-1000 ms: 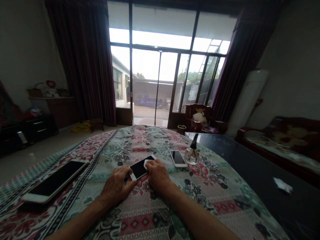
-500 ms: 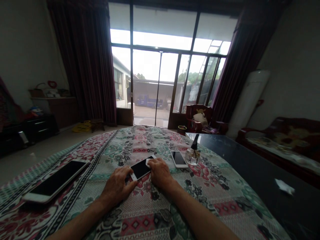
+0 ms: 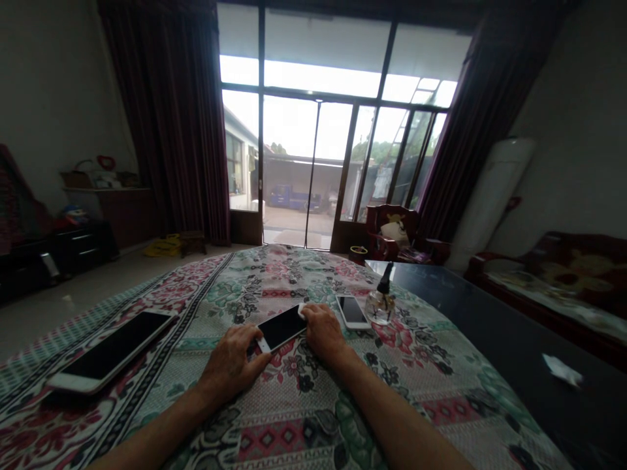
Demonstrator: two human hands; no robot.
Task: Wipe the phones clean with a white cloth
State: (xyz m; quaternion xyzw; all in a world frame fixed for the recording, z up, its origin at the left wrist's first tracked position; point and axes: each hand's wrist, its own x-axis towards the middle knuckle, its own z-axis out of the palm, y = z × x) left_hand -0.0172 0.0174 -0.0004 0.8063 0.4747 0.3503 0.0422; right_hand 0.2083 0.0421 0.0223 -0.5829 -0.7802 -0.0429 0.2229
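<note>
Phone slants lengthwise, far end rightward.

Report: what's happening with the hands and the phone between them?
Left hand holds phone by near end. Right hand holds white wad at far end. Second phone, bottle off right, seemingly not blocking.

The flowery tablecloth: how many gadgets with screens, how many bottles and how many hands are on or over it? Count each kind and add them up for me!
Screen gadgets: 3
Bottle: 1
Hands: 2
Total: 6
</note>
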